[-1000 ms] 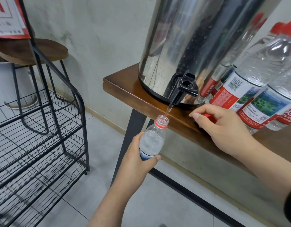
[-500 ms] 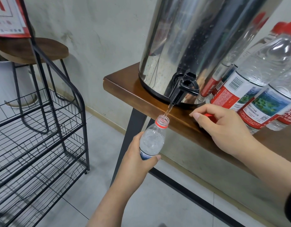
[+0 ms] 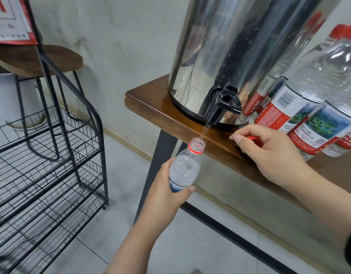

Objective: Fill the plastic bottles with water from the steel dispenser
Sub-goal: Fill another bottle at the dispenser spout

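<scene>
the left hand [image 3: 166,186] grips the open plastic bottle [image 3: 185,165] round its lower body, fingers and thumb wrapped about it; the label is mostly hidden under the hand. the bottle is held tilted below the table edge, mouth directly under the black tap [image 3: 220,107] of the steel dispenser [image 3: 239,46]. a thin stream of water [image 3: 204,132] runs from the tap into the neck. the fill level is hard to read through the clear wall.

the right hand [image 3: 269,153] rests on the wooden table [image 3: 150,107] just beside the tap, fingers curled over a red cap [image 3: 254,138]; only a sliver of the cap shows, so the exact hold cannot be made out.

the dispenser's top is cut off by the frame. capped bottles [image 3: 309,107] stand to its right, partly cut off at the edge. a black wire rack [image 3: 52,155] stands on the floor to the left, its lower part out of view.
</scene>
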Tool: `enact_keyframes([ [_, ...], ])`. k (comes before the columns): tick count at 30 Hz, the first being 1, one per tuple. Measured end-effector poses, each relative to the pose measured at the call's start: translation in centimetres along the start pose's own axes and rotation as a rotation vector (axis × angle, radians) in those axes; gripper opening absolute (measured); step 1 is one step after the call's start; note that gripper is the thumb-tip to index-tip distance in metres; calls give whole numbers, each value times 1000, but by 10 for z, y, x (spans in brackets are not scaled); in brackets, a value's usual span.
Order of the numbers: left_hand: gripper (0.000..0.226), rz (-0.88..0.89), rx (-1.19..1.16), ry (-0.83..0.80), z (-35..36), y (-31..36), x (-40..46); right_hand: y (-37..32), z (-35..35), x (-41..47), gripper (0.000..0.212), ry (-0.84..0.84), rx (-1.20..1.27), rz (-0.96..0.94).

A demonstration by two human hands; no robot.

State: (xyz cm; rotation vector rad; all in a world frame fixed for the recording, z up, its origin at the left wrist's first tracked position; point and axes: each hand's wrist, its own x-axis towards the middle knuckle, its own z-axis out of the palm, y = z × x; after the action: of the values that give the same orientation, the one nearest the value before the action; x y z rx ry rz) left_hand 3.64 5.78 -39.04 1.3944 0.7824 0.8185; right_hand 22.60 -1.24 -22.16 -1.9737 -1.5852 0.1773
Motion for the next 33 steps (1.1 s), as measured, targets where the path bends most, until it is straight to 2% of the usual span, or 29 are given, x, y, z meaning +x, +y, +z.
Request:
enact_keyframes([
  [33, 74, 12, 28, 11, 0, -2, 0, -1, -1, -1, 13, -3, -5, 18],
])
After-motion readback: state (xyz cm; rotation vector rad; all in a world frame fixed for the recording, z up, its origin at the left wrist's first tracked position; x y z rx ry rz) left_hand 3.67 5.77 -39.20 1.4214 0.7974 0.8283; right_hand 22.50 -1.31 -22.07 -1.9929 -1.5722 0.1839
